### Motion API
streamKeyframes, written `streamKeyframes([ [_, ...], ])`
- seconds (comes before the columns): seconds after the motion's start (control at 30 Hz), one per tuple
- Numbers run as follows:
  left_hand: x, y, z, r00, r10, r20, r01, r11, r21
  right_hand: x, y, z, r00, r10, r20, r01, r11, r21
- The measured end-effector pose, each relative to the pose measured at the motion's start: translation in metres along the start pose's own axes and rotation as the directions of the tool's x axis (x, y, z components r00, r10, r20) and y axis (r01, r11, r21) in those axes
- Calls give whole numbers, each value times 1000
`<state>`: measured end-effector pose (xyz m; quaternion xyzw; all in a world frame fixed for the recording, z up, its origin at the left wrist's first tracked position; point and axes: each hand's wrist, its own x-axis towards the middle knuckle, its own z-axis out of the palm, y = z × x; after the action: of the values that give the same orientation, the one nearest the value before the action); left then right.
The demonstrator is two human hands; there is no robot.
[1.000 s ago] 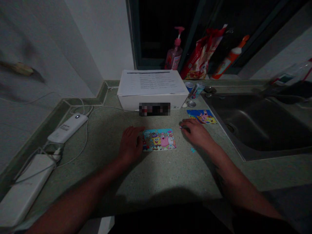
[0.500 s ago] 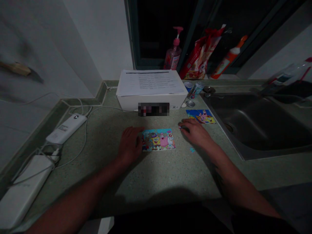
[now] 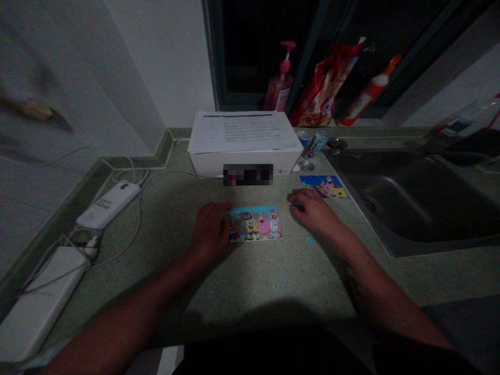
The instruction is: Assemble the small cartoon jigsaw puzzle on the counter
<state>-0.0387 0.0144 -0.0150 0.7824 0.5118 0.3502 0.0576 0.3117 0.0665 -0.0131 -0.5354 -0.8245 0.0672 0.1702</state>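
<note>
A jigsaw puzzle with cartoon figures (image 3: 261,225) lies flat on the counter, nearly all of its picture filled in. Along its left edge rests my left hand (image 3: 211,226), the fingers stretched out and the thumb at the puzzle's border. My right hand (image 3: 312,208) is to the right of the puzzle, thumb and fingertips pinched on a small puzzle piece (image 3: 290,204) that is mostly hidden. A loose light-blue puzzle piece (image 3: 310,240) lies on the counter below that hand. Just beyond the right hand is a blue cartoon picture (image 3: 324,186).
Behind the puzzle stands a white box (image 3: 246,140) with a printed sheet on top. Cans (image 3: 317,143) sit beside it, near a steel sink (image 3: 422,203). Power banks (image 3: 111,204) and cables occupy the left. A pump bottle (image 3: 279,86) stands by the window.
Both hands keep nearly the same places and holds. The whole view has shifted very slightly, so things appear a little farther right.
</note>
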Motion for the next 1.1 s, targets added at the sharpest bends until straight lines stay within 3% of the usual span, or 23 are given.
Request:
streamKeyframes([
  [0.3, 0, -1, 1, 999, 41, -21, -41, 999, -15, 1, 1, -3, 1000, 9, -14, -8, 997, 77],
  [0.53, -1, -3, 4, 997, 56, -50, -58, 998, -37, 0, 0, -4, 994, 107, 1, -106, 987, 119],
  [0.73, -2, -4, 3, 998, 48, -37, -50, 998, -47, -1, 0, -4, 986, 159, 43, -165, 952, 256],
  [1.1, -1, 0, 0, 1000, 14, -19, -15, 999, -45, -1, -17, 0, 984, 176, -25, -133, 821, 556],
])
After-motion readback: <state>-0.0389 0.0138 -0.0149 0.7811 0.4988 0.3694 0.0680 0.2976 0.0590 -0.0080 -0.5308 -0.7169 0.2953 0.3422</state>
